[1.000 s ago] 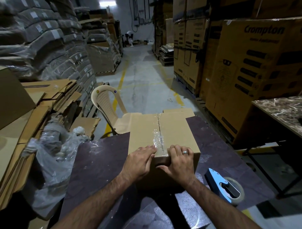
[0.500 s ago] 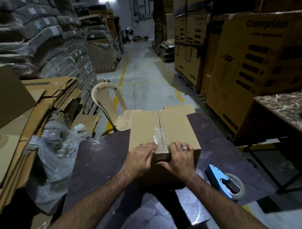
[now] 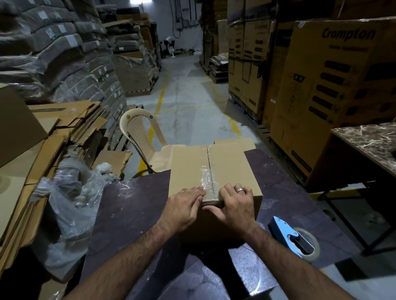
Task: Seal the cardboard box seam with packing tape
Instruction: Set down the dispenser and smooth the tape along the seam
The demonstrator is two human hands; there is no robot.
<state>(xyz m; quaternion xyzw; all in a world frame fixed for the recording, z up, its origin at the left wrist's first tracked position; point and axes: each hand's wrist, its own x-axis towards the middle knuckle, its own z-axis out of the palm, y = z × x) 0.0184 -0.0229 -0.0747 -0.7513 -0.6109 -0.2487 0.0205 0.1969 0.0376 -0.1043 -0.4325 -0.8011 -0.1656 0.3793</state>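
On the dark table (image 3: 132, 205), clear packing tape (image 3: 206, 171) already covers the cardboard box (image 3: 231, 169) seam; left hand (image 3: 184, 208) and right hand (image 3: 233, 206), grips flat, press its near end down, likely the finishing step.

A dim warehouse aisle with a grey concrete floor (image 3: 188, 107) and yellow painted lines (image 3: 159, 100) runs away beyond the fingers toward a pale far wall (image 3: 165, 25) lit by a bright panel (image 3: 141, 1) overhead. Left of the fingers rise wrapped grey bundles (image 3: 53, 49) and flattened cardboard (image 3: 49, 132), with a beige plastic chair (image 3: 139, 132) just ahead. To the right of them stand tall printed cartons (image 3: 334, 90) and a marble-topped table (image 3: 370, 141).
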